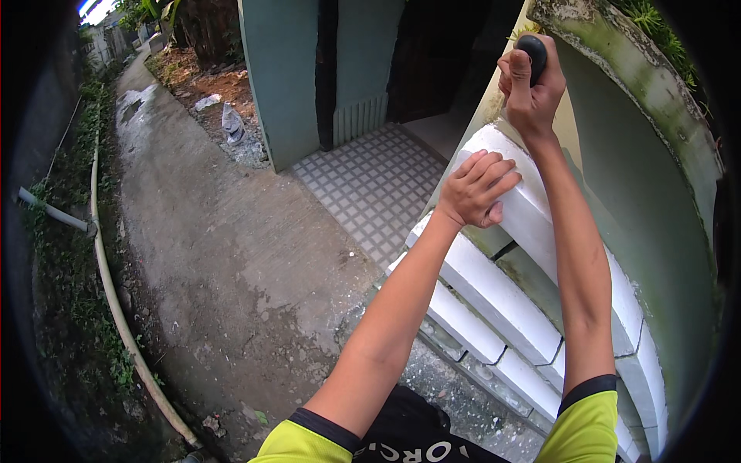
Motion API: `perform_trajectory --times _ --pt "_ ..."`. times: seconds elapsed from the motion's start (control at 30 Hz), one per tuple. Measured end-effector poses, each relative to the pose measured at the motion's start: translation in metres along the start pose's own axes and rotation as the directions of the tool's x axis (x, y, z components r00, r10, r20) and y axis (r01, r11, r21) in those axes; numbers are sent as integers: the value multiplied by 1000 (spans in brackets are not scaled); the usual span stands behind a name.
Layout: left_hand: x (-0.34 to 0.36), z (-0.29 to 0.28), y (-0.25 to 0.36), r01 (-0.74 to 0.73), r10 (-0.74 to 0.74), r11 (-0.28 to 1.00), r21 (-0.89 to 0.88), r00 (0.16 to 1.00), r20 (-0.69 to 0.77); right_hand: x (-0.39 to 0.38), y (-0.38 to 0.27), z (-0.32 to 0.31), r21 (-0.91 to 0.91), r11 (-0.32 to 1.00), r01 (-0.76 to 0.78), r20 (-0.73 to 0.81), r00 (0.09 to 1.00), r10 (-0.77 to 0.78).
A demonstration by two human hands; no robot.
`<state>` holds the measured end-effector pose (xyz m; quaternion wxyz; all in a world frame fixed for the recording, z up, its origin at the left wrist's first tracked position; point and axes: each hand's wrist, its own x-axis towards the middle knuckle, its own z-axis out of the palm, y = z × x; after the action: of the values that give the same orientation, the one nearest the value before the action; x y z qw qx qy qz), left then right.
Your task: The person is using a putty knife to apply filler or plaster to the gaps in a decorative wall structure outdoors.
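My right hand (531, 89) grips a black rounded object (532, 48) at the upper part of the pale wall (492, 104); whatever is beneath that object is hidden. Lower and to the left, my left hand (478, 187) has its bent fingers over the edge of a white-painted block (532, 231), thumb tucked low. Below it, more white blocks (494, 305) form stepped rows with narrow gaps, some showing greenish stains. Both my forearms come up from the bottom, in yellow short sleeves with dark cuffs.
A concrete path (224, 262) runs along the left beside long pipes (108, 285) and weeds. A checked tile floor (363, 174) fronts a dark doorway (421, 69) in a teal wall (282, 92). A mossy curved ledge (633, 58) arches at the right. Reddish soil with pale debris (231, 123) lies behind.
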<state>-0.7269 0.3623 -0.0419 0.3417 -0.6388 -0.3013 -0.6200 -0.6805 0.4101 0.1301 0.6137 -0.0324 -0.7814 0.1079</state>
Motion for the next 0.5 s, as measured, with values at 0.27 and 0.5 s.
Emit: perform_trajectory --times 0.27,0.5 --pt "-1 1 1 5 -5 1000 -17 1000 -2 -4 2 2 12 996 -85 10 996 85" --pt "-2 1 0 6 -6 1000 -10 1000 18 0 6 11 -60 997 -39 42 998 41"
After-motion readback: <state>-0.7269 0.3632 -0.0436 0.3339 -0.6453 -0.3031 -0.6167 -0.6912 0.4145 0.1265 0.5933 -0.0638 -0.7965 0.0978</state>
